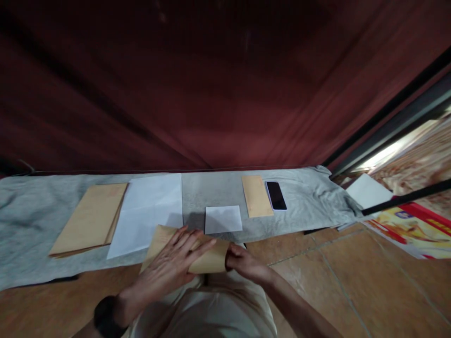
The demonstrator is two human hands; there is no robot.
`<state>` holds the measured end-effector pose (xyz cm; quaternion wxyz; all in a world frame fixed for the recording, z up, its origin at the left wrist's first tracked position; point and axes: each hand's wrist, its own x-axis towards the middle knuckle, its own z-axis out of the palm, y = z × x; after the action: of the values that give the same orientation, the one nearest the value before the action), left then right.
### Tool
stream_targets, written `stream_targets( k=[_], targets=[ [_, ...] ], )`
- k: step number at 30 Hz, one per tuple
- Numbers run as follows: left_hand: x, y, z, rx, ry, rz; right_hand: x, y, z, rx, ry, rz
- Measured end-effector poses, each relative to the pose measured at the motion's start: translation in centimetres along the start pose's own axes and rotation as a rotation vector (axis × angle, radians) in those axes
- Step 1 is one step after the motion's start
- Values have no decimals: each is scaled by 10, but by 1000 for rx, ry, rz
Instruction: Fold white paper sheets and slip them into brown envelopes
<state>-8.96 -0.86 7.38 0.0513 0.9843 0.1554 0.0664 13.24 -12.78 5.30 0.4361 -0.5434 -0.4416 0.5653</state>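
A brown paper envelope (214, 257) lies across my lap at the near edge of the cloth. On top of it, my left hand (176, 256) rests with its fingers stretched out. My right hand (244, 262) is closed around the envelope's right end; its fingertips are partly hidden. Just beyond the envelope, a small sheet of white paper (223, 219) lies flat on the cloth. A larger white sheet (151, 211) is to the left, and its near corner comes close to the envelope.
Grey cloth (211, 188) covers the narrow surface before a dark red curtain (211, 94). Several brown envelopes (91, 216) are stacked at the left. A small brown envelope (257, 196) lies beside a phone (276, 195). A red and yellow package (416, 227) is at the right.
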Motion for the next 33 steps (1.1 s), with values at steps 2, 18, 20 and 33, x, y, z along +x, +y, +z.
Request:
stream_targets(
  k=[2,18,20,33],
  targets=[
    [-1,-13,2,18,40,-28,3,2,-14,91,11,1],
    [-30,-53,6,9,419,-280,70,60,-45,-1146,708,110],
    [-32,-47,1,-53,468,-325,72,62,-44,-1180,711,132],
    [-35,-32,-11,-344,581,-591,73,68,-59,-999,650,90]
  ],
)
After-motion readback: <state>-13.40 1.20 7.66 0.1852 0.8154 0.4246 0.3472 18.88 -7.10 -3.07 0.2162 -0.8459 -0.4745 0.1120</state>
